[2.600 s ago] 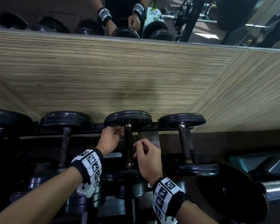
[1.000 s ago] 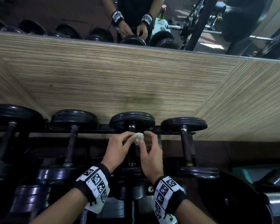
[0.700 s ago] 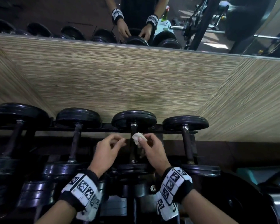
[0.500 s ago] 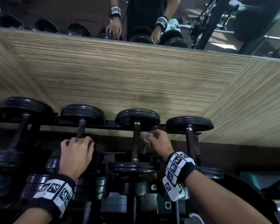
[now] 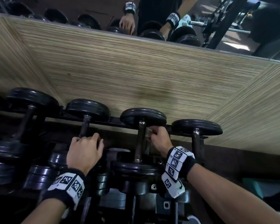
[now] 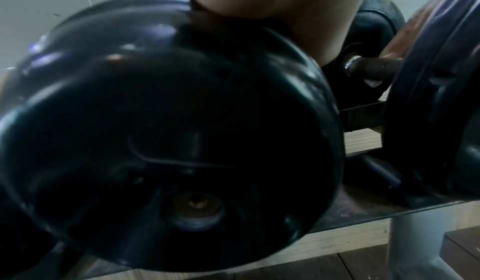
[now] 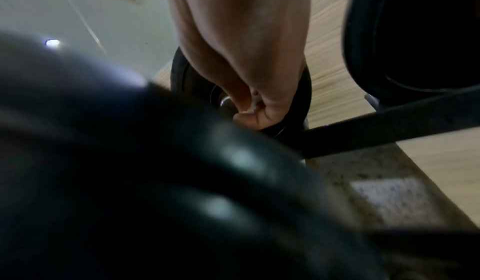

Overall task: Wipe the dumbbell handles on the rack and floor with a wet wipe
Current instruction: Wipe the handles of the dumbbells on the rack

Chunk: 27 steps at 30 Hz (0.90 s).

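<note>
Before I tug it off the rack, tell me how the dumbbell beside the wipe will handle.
Probably heavy: the dumbbell carries thick black plates at both ends. It may roll once free, since the plates are round. The right hand holds the wet wipe by its bar, so the bar may be slick.

Wet wipe point(image 5: 147, 134) mostly buried in the right hand point(image 5: 158, 139), only a pale scrap shows beside the dumbbell handle point(image 5: 140, 141). Left hand point(image 5: 85, 152) fingertips hidden behind that handle's left neighbour, grip unclear. Right wrist view: foreground weight plate point(image 7: 155, 181) too blurred to read.

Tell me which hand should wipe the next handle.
Right. The right hand pinches the wet wipe against the third dumbbell's handle. The left hand holds no wipe and rests by the second dumbbell's handle.
</note>
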### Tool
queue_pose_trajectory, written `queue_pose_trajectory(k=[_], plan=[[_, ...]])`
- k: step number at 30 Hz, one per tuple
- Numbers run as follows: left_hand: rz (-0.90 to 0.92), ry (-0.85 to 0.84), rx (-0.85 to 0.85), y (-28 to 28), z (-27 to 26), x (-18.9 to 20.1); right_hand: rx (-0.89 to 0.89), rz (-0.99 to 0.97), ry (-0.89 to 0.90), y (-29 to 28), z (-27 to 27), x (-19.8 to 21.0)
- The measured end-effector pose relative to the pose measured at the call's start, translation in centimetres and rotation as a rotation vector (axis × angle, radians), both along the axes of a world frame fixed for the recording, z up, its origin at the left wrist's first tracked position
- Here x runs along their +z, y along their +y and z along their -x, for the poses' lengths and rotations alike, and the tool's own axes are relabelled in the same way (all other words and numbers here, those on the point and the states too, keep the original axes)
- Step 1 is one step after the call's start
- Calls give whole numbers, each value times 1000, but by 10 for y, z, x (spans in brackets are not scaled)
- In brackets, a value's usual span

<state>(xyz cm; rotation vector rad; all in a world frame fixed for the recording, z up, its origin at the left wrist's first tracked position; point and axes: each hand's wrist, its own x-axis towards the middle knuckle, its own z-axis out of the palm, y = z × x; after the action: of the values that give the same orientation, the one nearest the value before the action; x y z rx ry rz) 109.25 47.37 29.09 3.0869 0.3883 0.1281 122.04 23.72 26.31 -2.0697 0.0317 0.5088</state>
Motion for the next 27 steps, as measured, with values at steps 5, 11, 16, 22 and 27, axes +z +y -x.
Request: queue_pose_trajectory(k=[5,11,16,22,27], plan=[[0,6,-8,-1,0,0,34,56,-14,1,0,4],[30,-2,14,-2,1,3,62,89,-16,9,-4,7],[30,10,-2,-2,0,2,17,38,16,2,12,0],[34,7,4,-2,1,3,56,79,-1,11,5,-7],[38,21,0,-3,0,1,91,47,-13,1,24,-9]])
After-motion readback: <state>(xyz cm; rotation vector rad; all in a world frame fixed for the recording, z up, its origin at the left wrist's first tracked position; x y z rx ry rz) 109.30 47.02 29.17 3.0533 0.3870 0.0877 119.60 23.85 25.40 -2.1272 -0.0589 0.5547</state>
